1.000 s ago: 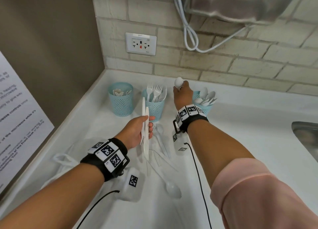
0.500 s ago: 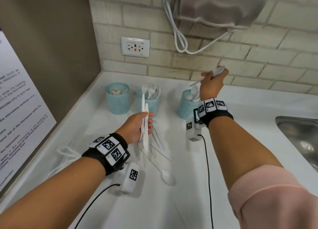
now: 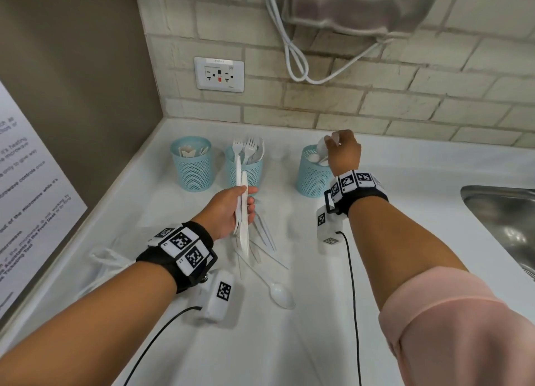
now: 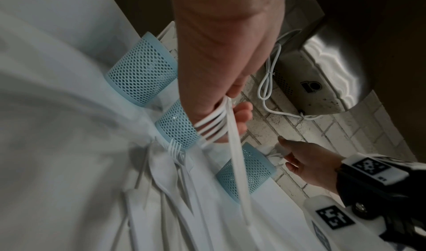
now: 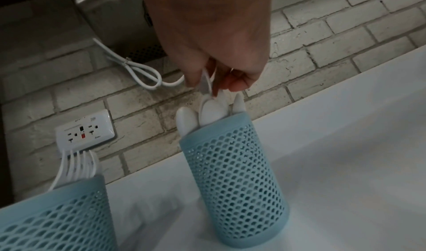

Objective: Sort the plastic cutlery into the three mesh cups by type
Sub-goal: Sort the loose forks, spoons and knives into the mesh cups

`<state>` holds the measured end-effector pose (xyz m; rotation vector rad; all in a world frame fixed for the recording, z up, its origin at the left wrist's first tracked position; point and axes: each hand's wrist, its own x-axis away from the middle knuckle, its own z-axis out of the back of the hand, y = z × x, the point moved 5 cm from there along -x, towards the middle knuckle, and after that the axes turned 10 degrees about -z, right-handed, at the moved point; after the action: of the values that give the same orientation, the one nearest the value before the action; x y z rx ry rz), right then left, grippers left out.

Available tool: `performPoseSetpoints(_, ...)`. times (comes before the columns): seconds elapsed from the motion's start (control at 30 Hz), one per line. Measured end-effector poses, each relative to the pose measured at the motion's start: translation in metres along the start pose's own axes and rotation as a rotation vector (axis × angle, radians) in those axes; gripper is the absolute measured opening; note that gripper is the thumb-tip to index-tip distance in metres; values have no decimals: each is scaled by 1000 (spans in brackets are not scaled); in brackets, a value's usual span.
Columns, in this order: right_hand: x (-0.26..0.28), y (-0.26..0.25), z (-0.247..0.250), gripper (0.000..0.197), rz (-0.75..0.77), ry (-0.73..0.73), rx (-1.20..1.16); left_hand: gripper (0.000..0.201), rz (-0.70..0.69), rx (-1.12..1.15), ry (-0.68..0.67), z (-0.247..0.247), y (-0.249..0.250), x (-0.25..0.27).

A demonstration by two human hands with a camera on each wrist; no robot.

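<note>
Three light-blue mesh cups stand in a row at the back of the counter. The left cup [image 3: 191, 165] holds flat pieces, the middle cup [image 3: 244, 172] forks, the right cup [image 3: 312, 174] spoons [image 5: 212, 110]. My right hand [image 3: 343, 151] hovers over the right cup's rim and pinches a white spoon [image 5: 205, 83] just above the others. In front of the middle cup, my left hand [image 3: 240, 209] grips a bundle of white cutlery [image 3: 243, 211]. A fork's tines [image 4: 212, 125] and a long knife [image 4: 235, 154] show in it. Loose cutlery [image 3: 266, 240] and a spoon [image 3: 278, 291] lie on the counter.
A steel sink [image 3: 503, 220] is sunk into the counter at the right. On the brick wall are an outlet [image 3: 219, 74], a looped white cable [image 3: 292, 58] and a steel appliance [image 3: 347, 6]. A printed sign [image 3: 26, 197] hangs at the left, and a clear plastic bag [image 3: 107, 258] lies below it.
My right hand, raised with the spoon half a second ago, has come down to the right cup's rim. The left hand has kept its bundle in about the same place.
</note>
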<state>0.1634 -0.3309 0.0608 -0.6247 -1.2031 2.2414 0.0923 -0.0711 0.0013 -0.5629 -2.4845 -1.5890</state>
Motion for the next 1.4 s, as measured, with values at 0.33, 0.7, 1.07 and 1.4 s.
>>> performPoseSetpoints(0.33,9,13,-21,50,57,-136,348,28,10,-2,13,5,-4,-5)
performPoseSetpoints(0.7,23,32,-21,121,-45,-221,54,27,6,-5,17,6,-4,-6)
performPoseSetpoints(1.07,15,41,-48,128,-199,-164,-199,27,-8,3,31,17,2,-11)
performPoseSetpoints(1.4,38,34,-65,129,-125,-245,-186,27,20,28,13,16,-4,-12)
